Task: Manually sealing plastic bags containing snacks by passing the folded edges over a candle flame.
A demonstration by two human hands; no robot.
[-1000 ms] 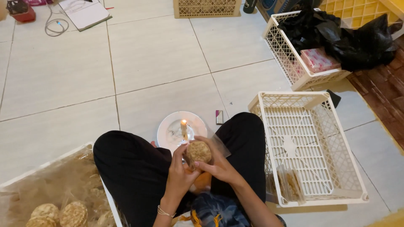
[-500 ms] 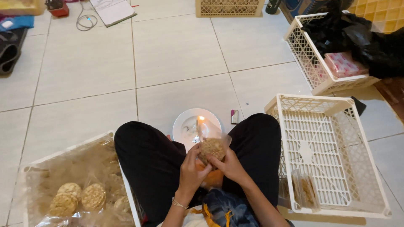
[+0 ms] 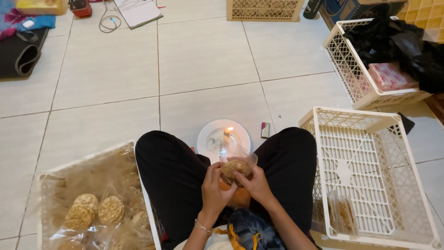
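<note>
I sit cross-legged on a tiled floor. My left hand (image 3: 215, 190) and my right hand (image 3: 255, 184) together hold a round brown cracker in a clear plastic bag (image 3: 235, 167) over my lap. The bag's open top points toward a lit candle (image 3: 227, 135) standing on a white plate (image 3: 210, 139) just in front of my legs. An orange object sits under my hands, mostly hidden.
A small lighter (image 3: 265, 130) lies right of the plate. A white lattice crate (image 3: 370, 180) at my right holds a few bagged crackers (image 3: 340, 214). At my left a plastic-lined crate (image 3: 92, 203) holds several round crackers. Another crate (image 3: 365, 74) with black bags stands far right.
The view has shifted, so everything sits further right in frame. My hands stay closed on the bagged cracker near the candle flame.
</note>
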